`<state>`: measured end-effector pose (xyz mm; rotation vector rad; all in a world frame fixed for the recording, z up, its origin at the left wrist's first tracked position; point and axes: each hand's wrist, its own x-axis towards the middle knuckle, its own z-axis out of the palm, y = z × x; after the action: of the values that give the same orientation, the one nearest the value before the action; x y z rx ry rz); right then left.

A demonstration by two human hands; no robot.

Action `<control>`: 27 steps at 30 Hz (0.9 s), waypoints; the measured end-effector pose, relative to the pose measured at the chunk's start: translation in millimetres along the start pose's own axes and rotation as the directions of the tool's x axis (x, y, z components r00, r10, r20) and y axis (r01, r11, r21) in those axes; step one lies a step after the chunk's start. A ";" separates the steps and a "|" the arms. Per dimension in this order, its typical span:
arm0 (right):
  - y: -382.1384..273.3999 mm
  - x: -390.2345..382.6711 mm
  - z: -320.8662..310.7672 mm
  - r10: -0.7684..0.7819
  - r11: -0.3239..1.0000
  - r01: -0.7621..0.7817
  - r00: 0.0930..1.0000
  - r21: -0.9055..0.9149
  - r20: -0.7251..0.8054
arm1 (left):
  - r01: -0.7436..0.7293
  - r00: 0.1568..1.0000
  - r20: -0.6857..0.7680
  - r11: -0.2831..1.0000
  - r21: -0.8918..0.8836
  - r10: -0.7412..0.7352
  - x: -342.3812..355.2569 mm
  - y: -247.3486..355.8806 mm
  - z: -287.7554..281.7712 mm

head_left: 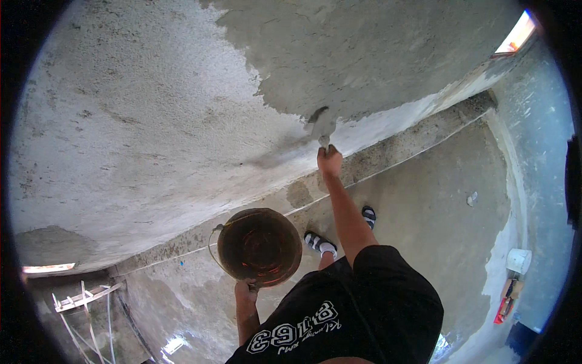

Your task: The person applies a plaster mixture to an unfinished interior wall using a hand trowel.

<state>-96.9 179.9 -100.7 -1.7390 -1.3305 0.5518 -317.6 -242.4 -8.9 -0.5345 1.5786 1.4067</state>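
Observation:
My right hand (330,161) is closed around the handle of a trowel (325,127), with the arm stretched forward. Its blade lies against the wall at the lower edge of a grey plastered patch (339,54); a dark smear shows beside it. My left hand (245,290) grips the near rim of a round bucket (259,247). The bucket tips so that I look into its dark, brownish inside; whatever lies at the bottom is hard to make out. Its wire handle hangs at the left side.
Rough whitish wall (133,121) spreads left of the grey patch. A low ledge (388,148) runs along the wall's foot, near my sandalled feet (320,241). A wooden ladder-like frame (88,297) stands lower left. A white bucket (518,261) sits by the right wall.

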 end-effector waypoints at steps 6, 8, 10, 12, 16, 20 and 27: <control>33.0 -3.4 25.7 0.259 0.959 -0.234 0.954 -0.162 0.150 | -0.039 0.999 -0.001 0.997 0.072 0.039 -0.7 -3.9 -2.1; 45.1 -23.7 10.2 0.241 0.962 -0.211 0.955 -0.173 0.175 | -0.030 0.999 -0.030 0.996 0.085 0.033 2.2 -3.1 -8.7; 43.6 -30.3 -2.7 0.256 0.952 -0.214 0.948 -0.217 0.189 | 0.001 0.999 -0.043 0.996 0.092 0.003 9.5 -4.7 -11.2; 35.2 -29.3 -15.1 0.260 0.955 -0.236 0.958 -0.178 0.123 | -0.030 0.994 0.102 1.000 0.007 0.030 14.8 -7.7 -14.8; 8.1 7.6 -2.0 0.123 0.990 -0.115 0.987 -0.078 0.102 | -0.220 0.972 0.173 0.886 0.407 0.161 18.5 -6.2 -16.3; 14.4 9.2 14.1 0.172 0.982 -0.159 0.977 -0.107 0.127 | -0.017 0.999 -0.040 0.995 0.094 0.021 8.5 -6.4 -4.9; 32.0 -18.3 -19.0 0.287 0.944 -0.242 0.937 -0.224 0.198 | -0.041 0.995 0.097 0.998 0.046 0.036 -2.2 -5.0 7.5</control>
<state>-70.8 153.9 -119.8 -2.0883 -1.3506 0.8161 -310.0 -237.2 -9.1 -0.4037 1.5483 1.3993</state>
